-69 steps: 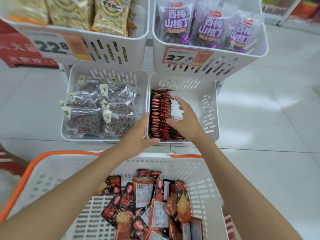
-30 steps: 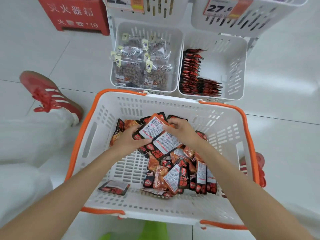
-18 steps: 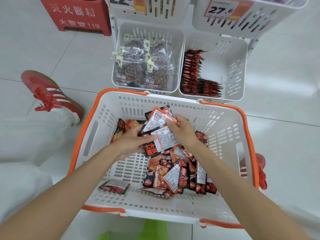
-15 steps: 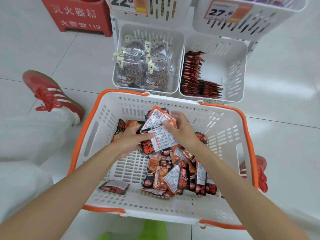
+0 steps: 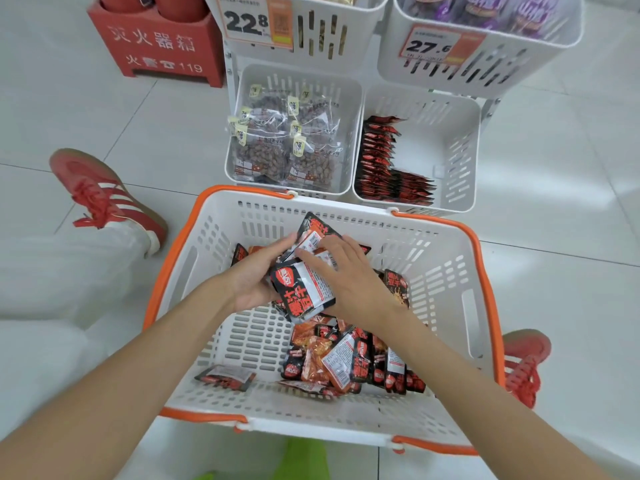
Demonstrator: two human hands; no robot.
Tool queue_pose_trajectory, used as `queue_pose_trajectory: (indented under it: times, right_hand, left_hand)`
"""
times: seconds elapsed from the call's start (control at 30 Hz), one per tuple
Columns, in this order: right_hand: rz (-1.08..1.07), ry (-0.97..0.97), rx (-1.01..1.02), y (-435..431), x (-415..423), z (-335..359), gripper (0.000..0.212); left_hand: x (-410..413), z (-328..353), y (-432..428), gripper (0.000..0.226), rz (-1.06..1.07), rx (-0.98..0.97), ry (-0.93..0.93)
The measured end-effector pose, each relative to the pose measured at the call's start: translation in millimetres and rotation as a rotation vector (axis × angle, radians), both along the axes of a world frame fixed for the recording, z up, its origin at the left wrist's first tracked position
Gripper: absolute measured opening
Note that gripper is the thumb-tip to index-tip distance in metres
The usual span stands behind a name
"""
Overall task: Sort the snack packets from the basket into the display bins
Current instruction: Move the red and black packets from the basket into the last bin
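A white basket with an orange rim (image 5: 450,258) stands on the floor below me. Several red-and-black snack packets (image 5: 346,362) lie loose in its right half, and one lies apart (image 5: 225,377) at the front left. Above the basket my left hand (image 5: 252,275) grips a stack of snack packets (image 5: 301,289) from the left. My right hand (image 5: 349,278) holds the stack from the right, fingers over its top. Beyond the basket, the lower right display bin (image 5: 457,147) holds a row of matching packets (image 5: 384,164) along its left side.
The lower left bin (image 5: 349,109) holds clear bags of dark nuts. Two upper bins carry price tags 22.8 (image 5: 246,22) and 27.6 (image 5: 429,46). A red fire extinguisher box (image 5: 159,46) stands at back left. Red shoes (image 5: 100,195) flank the basket.
Both hands came back from the lower right bin to the basket and gathered packets. In the last half second the stack has been lifted slightly and squared between the hands.
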State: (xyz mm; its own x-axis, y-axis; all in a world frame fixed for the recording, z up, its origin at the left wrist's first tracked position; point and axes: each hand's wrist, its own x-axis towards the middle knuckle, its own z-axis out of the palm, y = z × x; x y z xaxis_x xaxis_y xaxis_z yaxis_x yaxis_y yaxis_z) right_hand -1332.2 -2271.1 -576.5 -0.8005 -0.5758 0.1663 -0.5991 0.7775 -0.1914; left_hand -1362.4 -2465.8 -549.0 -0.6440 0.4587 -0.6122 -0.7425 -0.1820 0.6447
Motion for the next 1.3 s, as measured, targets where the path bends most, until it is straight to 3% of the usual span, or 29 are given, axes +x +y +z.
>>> queue_pose_trajectory:
  times: [0.1,0.2,0.33,0.37,0.43,0.5,0.6,0.77,0.9,1.03,1.1,1.2,1.3]
  right_hand:
    - [0.044,0.012,0.039,-1.4,5.2,-1.4,0.098]
    - [0.084,-0.016,0.007,1.4,9.2,1.8,0.095]
    - [-0.302,-0.397,-0.551,5.9,7.7,38.1,0.040]
    - [-0.401,-0.481,-0.685,7.2,4.9,47.3,0.035]
    - [-0.488,-0.457,-0.816,12.7,-2.9,53.2,0.028]
    - [-0.548,-0.439,-0.950,12.9,-7.9,57.9,0.017]
    - [-0.626,-0.570,-1.160,8.1,-13.1,54.8,0.008]
    - [-0.769,-0.603,-1.156,-10.7,-12.7,40.8,0.049]
    - [-0.683,-0.636,-1.242,-29.8,-5.5,42.1,0.028]
    - [-0.615,-0.698,-1.331,-26.8,-6.1,49.8,0.029]
    - [-0.662,-0.768,-1.421,-19.3,-9.9,52.6,0.026]
    - [-0.610,-0.873,-1.420,-10.6,-14.6,56.9,0.023]
    - [-0.564,-0.830,-1.270,-2.6,-18.9,62.8,0.034]
  left_hand:
    - [-2.8,1.0,-4.3,0.046,-0.037,0.012,0.052]
    - [-7.6,-3.8,-8.0,0.036,0.087,-0.063,0.095]
    - [-14.0,-5.2,-24.1,0.033,0.085,-0.178,0.172]
    - [-14.9,-3.7,-27.6,0.032,0.060,-0.221,0.189]
    - [-16.0,-0.5,-28.8,0.028,0.031,-0.251,0.193]
    - [-14.1,5.6,-23.0,0.028,0.038,-0.206,0.179]
    - [-11.0,11.6,-11.2,0.030,0.096,-0.147,0.212]
    - [-5.0,16.5,0.9,0.036,0.153,-0.094,0.266]
    - [12.8,22.3,29.7,0.034,0.068,-0.142,0.378]
    - [10.6,12.3,30.6,0.081,0.099,-0.464,0.509]
    - [4.3,12.7,27.6,0.098,0.039,-0.460,0.489]
    - [-1.0,19.8,36.8,0.071,-0.031,-0.258,0.441]
    - [-6.8,19.5,43.1,0.065,-0.041,-0.269,0.525]
